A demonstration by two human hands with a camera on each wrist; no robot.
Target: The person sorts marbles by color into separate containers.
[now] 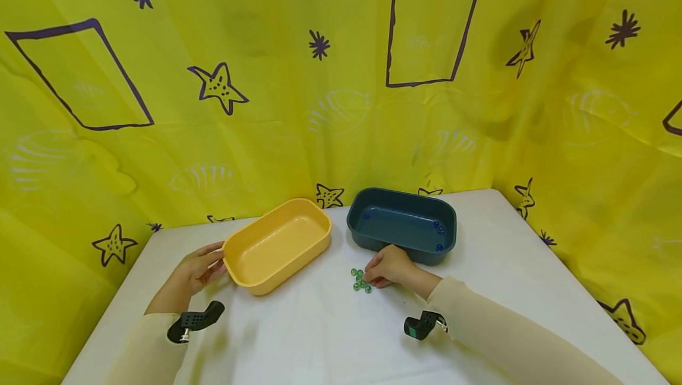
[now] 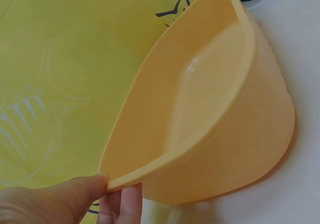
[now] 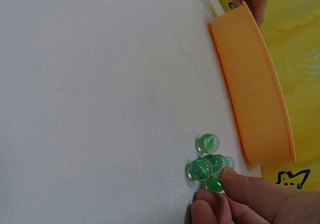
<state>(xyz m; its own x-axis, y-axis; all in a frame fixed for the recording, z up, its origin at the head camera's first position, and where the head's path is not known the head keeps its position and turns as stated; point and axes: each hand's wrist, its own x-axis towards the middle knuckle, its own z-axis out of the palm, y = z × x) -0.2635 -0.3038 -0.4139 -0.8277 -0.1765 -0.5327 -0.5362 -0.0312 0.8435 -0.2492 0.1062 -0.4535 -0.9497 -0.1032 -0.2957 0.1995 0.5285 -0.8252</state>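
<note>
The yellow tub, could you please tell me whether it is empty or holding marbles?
Empty: in the head view, the yellow tub shows only bare floor inside; the green marbles lie outside on the table.

Toward the far edge of a white, fabric-textured tabletop point(image 1: 309, 337), an oblong yellow-orange tub point(image 1: 282, 243) sits at a slant on the left and an oblong dark teal tub point(image 1: 399, 225) on the right. Nearer, by the teal one's left end, green glass marbles point(image 1: 362, 284) lie clustered.
</note>
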